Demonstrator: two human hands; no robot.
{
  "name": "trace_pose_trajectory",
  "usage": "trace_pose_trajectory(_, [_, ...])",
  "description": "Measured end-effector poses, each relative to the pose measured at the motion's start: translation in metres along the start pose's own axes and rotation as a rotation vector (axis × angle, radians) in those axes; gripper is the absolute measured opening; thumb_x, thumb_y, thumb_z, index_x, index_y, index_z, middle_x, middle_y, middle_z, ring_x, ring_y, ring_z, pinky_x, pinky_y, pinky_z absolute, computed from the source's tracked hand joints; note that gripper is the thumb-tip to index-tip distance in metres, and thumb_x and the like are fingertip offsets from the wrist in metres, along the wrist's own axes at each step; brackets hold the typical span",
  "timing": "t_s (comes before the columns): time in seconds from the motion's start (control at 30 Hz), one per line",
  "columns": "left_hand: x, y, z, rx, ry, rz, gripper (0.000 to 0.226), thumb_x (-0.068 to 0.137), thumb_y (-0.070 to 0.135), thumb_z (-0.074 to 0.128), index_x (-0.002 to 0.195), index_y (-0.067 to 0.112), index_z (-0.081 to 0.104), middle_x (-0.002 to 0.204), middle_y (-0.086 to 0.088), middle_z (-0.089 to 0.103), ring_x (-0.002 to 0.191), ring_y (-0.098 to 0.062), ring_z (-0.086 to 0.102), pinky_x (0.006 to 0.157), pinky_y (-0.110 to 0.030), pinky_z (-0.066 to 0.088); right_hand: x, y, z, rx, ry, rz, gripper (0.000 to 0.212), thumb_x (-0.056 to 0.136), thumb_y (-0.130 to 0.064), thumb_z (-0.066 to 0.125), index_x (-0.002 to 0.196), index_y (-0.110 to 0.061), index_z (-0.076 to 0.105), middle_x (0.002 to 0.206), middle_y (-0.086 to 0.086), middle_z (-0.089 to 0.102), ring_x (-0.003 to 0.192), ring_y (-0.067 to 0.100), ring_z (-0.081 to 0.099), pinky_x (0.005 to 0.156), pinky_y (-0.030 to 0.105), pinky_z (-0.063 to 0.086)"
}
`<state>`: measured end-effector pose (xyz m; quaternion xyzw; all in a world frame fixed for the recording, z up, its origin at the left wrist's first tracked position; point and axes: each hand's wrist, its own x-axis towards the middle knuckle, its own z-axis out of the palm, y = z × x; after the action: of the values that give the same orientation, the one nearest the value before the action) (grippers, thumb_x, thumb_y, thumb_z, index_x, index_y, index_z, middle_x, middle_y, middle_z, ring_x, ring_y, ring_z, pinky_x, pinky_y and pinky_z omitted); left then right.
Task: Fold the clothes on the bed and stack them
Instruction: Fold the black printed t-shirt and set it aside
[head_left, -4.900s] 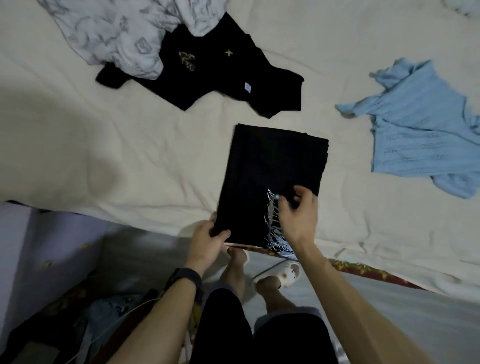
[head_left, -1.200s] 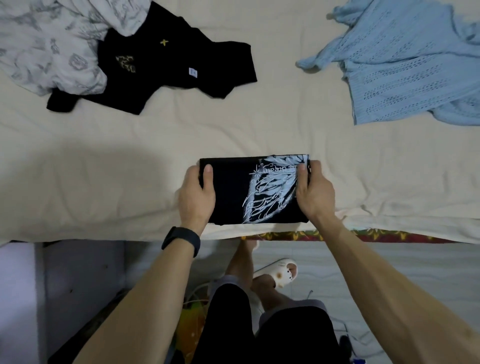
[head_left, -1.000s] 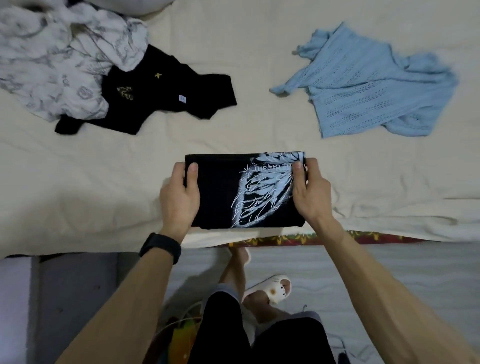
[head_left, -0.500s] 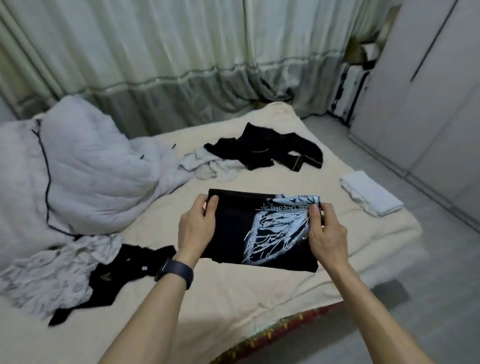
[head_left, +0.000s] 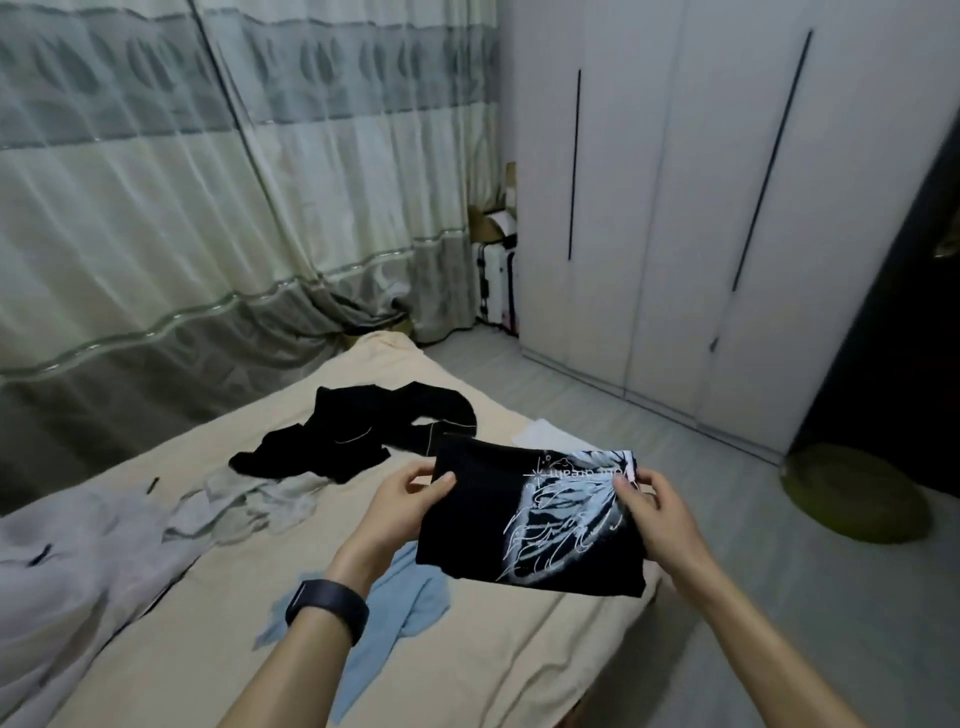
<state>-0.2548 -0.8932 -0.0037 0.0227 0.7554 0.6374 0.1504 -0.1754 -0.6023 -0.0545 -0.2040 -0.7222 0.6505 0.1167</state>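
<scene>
A folded black T-shirt (head_left: 483, 525) with a white wing print hangs in the air over the bed's right corner. My left hand (head_left: 402, 506) grips its left edge, thumb on top. My right hand (head_left: 657, 512) grips its right edge. Just behind the shirt a folded white garment (head_left: 543, 436) peeks out on the bed. A light blue knit top (head_left: 395, 618) lies spread under my left forearm. An unfolded black garment (head_left: 358, 434) and a pale grey one (head_left: 254, 501) lie farther back on the cream bed sheet (head_left: 218, 639).
A grey duvet (head_left: 57, 577) is bunched at the left. Curtains (head_left: 208, 208) hang behind the bed. A white wardrobe (head_left: 701, 208) lines the right wall, with a suitcase (head_left: 496, 286) beside it. A green cushion (head_left: 852, 493) lies on the floor.
Both hands lifted the folded black T-shirt off the bed's near edge and carried it to the right. The view swung up and right across the room.
</scene>
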Motion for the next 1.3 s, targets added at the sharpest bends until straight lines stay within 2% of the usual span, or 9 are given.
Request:
trace_pose_trajectory(0.07, [0.029, 0.006, 0.018, -0.017, 0.011, 0.005, 0.019, 0.095, 0.027, 0.069, 0.111, 0.015, 0.07, 0.097, -0.011, 0.076, 0.077, -0.016, 0.074, 0.062, -0.029, 0.057, 0.017, 0.003, -0.012, 0.044, 0.003, -0.025, 0.016, 0.1, -0.029, 0.063, 0.115, -0.024, 0.061, 0.098, 0.01, 0.077, 0.086, 0.02, 0.075, 0.081, 0.045, 0.06])
trace_pose_trajectory(0.2, [0.094, 0.012, 0.046, -0.032, -0.046, 0.03, 0.014, 0.094, 0.026, 0.071, 0.108, 0.022, 0.072, 0.085, -0.003, 0.076, 0.075, -0.016, 0.074, 0.068, -0.035, 0.058, 0.058, 0.008, -0.028, 0.052, 0.098, -0.046, 0.017, 0.099, -0.026, 0.064, 0.117, -0.025, 0.063, 0.095, 0.011, 0.076, 0.091, 0.028, 0.074, 0.086, 0.052, 0.059])
trace_pose_trajectory(0.37, [0.171, 0.005, 0.074, 0.008, -0.11, 0.019, 0.021, 0.094, 0.026, 0.071, 0.114, 0.023, 0.07, 0.094, -0.011, 0.077, 0.087, -0.023, 0.075, 0.073, -0.037, 0.061, 0.109, 0.022, -0.037, 0.103, 0.175, 0.041, 0.027, 0.098, -0.024, 0.066, 0.124, -0.021, 0.061, 0.098, 0.022, 0.072, 0.096, 0.036, 0.072, 0.089, 0.058, 0.057])
trace_pose_trajectory(0.5, [0.229, -0.012, 0.095, 0.071, -0.131, -0.044, 0.021, 0.094, 0.026, 0.072, 0.114, 0.024, 0.069, 0.091, -0.01, 0.077, 0.086, -0.024, 0.075, 0.073, -0.037, 0.06, 0.152, 0.044, -0.042, 0.13, 0.161, 0.163, 0.029, 0.097, -0.026, 0.067, 0.125, -0.023, 0.059, 0.093, 0.015, 0.074, 0.082, 0.023, 0.075, 0.066, 0.04, 0.061])
trace_pose_trajectory(0.57, [0.259, -0.024, 0.107, 0.123, -0.135, -0.083, 0.021, 0.093, 0.028, 0.072, 0.114, 0.025, 0.069, 0.092, -0.011, 0.077, 0.086, -0.027, 0.075, 0.077, -0.041, 0.059, 0.176, 0.06, -0.044, 0.133, 0.159, 0.232, 0.031, 0.097, -0.026, 0.067, 0.126, -0.023, 0.058, 0.095, 0.013, 0.074, 0.081, 0.021, 0.075, 0.063, 0.035, 0.059])
trace_pose_trajectory(0.73, [0.338, -0.061, 0.136, 0.212, -0.094, -0.23, 0.021, 0.093, 0.027, 0.072, 0.113, 0.022, 0.068, 0.093, -0.013, 0.076, 0.083, -0.025, 0.074, 0.07, -0.036, 0.058, 0.247, 0.111, -0.043, 0.139, 0.083, 0.401, 0.033, 0.095, -0.018, 0.07, 0.124, -0.028, 0.058, 0.105, 0.017, 0.072, 0.092, 0.03, 0.075, 0.074, 0.046, 0.062])
trace_pose_trajectory(0.87, [0.402, -0.084, 0.159, 0.271, -0.066, -0.364, 0.024, 0.093, 0.025, 0.073, 0.115, 0.018, 0.068, 0.099, -0.018, 0.074, 0.093, -0.033, 0.073, 0.088, -0.046, 0.058, 0.313, 0.152, -0.036, 0.122, 0.051, 0.532, 0.034, 0.096, -0.012, 0.069, 0.124, -0.026, 0.057, 0.095, 0.009, 0.075, 0.086, 0.025, 0.074, 0.081, 0.047, 0.061])
trace_pose_trajectory(0.97, [0.455, -0.098, 0.175, 0.348, -0.075, -0.446, 0.022, 0.093, 0.025, 0.073, 0.114, 0.018, 0.069, 0.096, -0.015, 0.076, 0.09, -0.03, 0.074, 0.09, -0.045, 0.058, 0.358, 0.18, -0.029, 0.127, 0.054, 0.62, 0.035, 0.097, -0.013, 0.068, 0.127, -0.024, 0.056, 0.101, 0.008, 0.076, 0.092, 0.028, 0.074, 0.092, 0.054, 0.057])
trace_pose_trajectory(1.3, [0.661, -0.148, 0.215, 0.555, -0.121, -0.472, 0.011, 0.096, 0.029, 0.068, 0.107, 0.029, 0.07, 0.094, -0.008, 0.077, 0.093, -0.027, 0.073, 0.091, -0.044, 0.056, 0.514, 0.267, 0.02, 0.169, 0.187, 0.711, 0.033, 0.096, -0.019, 0.07, 0.123, -0.031, 0.056, 0.112, -0.003, 0.073, 0.097, 0.021, 0.072, 0.091, 0.054, 0.057])
